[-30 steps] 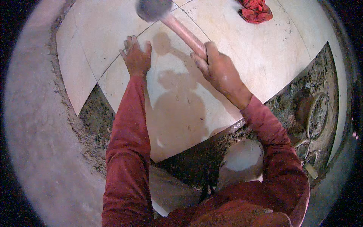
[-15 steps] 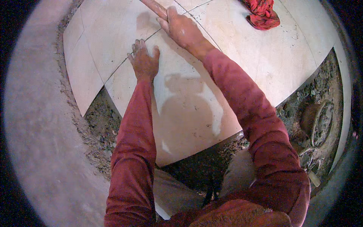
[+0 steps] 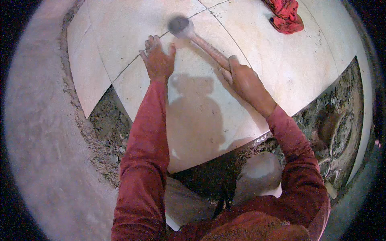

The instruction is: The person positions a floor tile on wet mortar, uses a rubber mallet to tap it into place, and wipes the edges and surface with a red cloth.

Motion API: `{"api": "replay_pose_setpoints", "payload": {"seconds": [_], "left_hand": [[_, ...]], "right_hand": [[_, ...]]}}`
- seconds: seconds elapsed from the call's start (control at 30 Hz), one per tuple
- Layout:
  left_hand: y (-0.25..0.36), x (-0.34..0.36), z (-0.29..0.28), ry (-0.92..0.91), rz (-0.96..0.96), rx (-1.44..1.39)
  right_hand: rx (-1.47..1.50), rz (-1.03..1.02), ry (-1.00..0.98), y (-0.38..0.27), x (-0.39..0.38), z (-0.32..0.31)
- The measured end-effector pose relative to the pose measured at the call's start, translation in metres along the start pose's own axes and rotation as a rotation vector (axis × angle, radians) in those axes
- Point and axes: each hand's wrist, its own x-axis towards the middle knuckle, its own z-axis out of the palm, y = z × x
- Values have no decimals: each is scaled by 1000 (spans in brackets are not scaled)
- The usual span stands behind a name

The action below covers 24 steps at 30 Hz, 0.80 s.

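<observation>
My right hand (image 3: 248, 83) is wrapped round the handle of a mallet (image 3: 211, 51). Its dark round head, a little blurred, is over the pale floor tile (image 3: 237, 116) near a joint line, beyond and to the right of my left hand's fingers. Whether the head touches the tile I cannot tell. My left hand (image 3: 159, 60) lies flat on the same tile with fingers spread, their tips at the joint. A shadow falls across the tile between my forearms.
A crumpled red cloth (image 3: 286, 18) lies on the tiles at the far right. Rough dark soil (image 3: 108, 114) shows past the tile edges on both sides. A bucket-like container (image 3: 331, 124) stands in the soil at right, near a small tool (image 3: 330, 188). Grey concrete (image 3: 36, 132) runs along the left.
My right hand has come back toward me and to the right, bringing the mallet's head into view over the joint. My left hand has shifted slightly right and away from me.
</observation>
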Motion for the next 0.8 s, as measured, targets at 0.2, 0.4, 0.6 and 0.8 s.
{"api": "replay_pose_setpoints", "payload": {"seconds": [0.2, 0.4, 0.6, 0.8], "left_hand": [[-9, -7, 10, -3, -15, 42], [-10, -4, 9, 79, 15, 62], [-4, -1, 7, 77, 17, 46], [-10, -6, -3, 59, -9, 30]], "right_hand": [[132, 37, 51, -39, 1, -54], [-72, 219, 592, 77, -10, -98], [-533, 659, 715, 262, -6, -165], [-815, 237, 533, 312, 71, -153]]}}
